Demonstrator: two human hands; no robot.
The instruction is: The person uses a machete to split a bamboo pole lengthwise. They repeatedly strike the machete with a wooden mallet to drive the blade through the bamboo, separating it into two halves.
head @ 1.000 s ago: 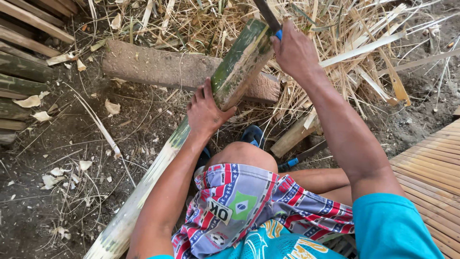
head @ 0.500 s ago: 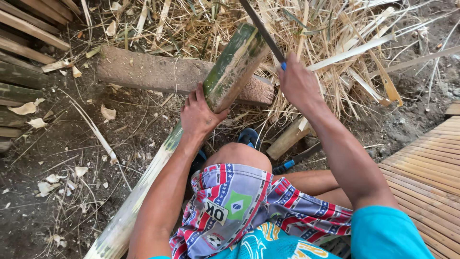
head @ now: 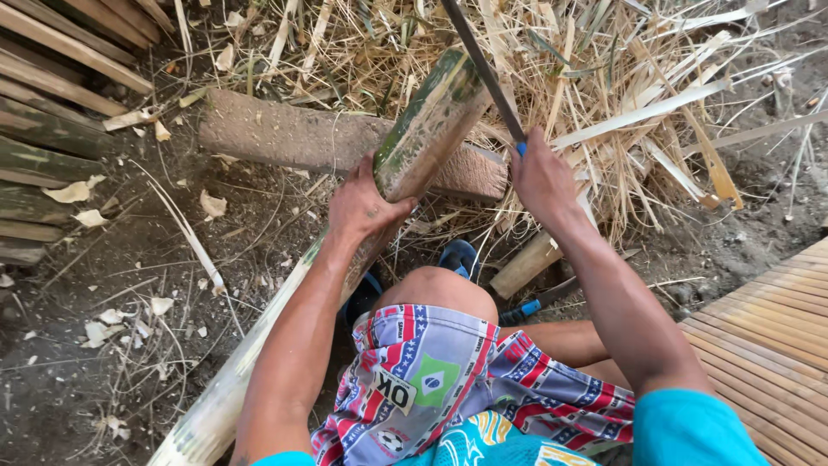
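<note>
A long green bamboo pole (head: 423,138) slants from the lower left up to the top centre, resting on a brown log (head: 285,134). My left hand (head: 362,207) grips the pole at its middle. My right hand (head: 539,177) is closed around the blue handle of a long dark blade (head: 483,69), which rises toward the top edge with its edge against the pole's upper end. My bent knee in patterned shorts (head: 431,371) sits just below both hands.
Dry bamboo strips and shavings (head: 638,103) are heaped at the top right. Stacked bamboo poles (head: 43,129) lie at the left. A slatted bamboo platform (head: 768,328) fills the lower right. A cut bamboo piece (head: 526,267) and a blue-handled tool (head: 535,304) lie by my foot.
My right hand has come down and toward me with the blade, which now lies along the pole's upper end. My left hand has kept its grip on the pole.
</note>
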